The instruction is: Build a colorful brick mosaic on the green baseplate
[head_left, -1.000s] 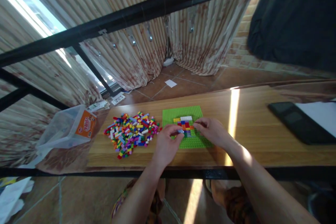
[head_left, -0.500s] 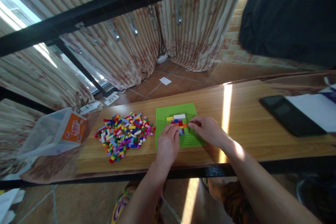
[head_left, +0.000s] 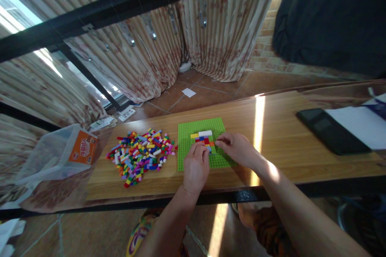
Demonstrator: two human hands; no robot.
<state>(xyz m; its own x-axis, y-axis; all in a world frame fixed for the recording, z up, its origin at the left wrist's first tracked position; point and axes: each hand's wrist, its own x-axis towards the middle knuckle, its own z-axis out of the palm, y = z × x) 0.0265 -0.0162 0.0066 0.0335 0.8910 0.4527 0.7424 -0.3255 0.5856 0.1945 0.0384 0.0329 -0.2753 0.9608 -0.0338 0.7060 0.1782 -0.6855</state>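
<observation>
A green studded baseplate [head_left: 184,129] lies on the wooden table. Near its middle sits a flat patch of toy bricks, with a white brick [head_left: 205,133] along the far side, a yellow brick [head_left: 194,136] at the far left and a red brick [head_left: 206,141] among blue and orange ones. My left hand [head_left: 196,164] is over the near left part of the patch, fingers pressed together and hiding some bricks. At the patch's right side, my right hand [head_left: 237,148] is closed in a pinch. Whatever either hand may hold is too small or hidden to make out.
Left of the baseplate spreads a heap of loose bricks [head_left: 141,154] in many colours. A clear plastic box [head_left: 54,156] with an orange label stands beyond it. To the right lie a dark phone-like slab [head_left: 333,131] and white paper [head_left: 351,126]. A black rail [head_left: 244,197] borders the near edge.
My left hand has shifted slightly right over the bricks, its fingers still together. My right hand stays almost in place at the patch's right side. The whole view has moved a little.
</observation>
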